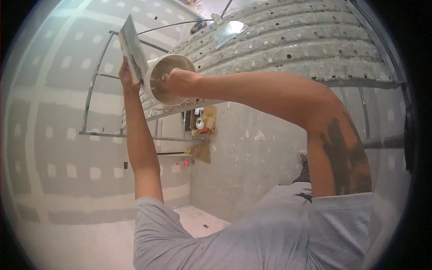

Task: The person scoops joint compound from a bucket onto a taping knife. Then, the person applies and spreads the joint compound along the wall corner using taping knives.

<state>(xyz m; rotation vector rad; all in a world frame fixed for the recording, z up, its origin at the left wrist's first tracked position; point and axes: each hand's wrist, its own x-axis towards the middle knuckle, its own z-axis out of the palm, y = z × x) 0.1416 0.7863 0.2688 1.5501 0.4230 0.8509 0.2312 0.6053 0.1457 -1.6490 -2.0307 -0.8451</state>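
My left hand is raised and closed around a flat rectangular plastering trowel. Its broad blade stands nearly upright, tilted, with smears near the lower end. Right beside the blade is a pale bucket, its mouth turned toward me and its inside coated with greyish residue. My right hand reaches into that mouth with the fingers curled closed. A small pale tip shows by the fingers, but what they grip is hidden. Dark grey smears mark my right upper arm.
A perforated, ridged scaffold deck spans behind the bucket, with a shiny sheet on it. Metal scaffold bars stand before a patched drywall. Below are a cardboard box, a broom and a red-capped bottle.
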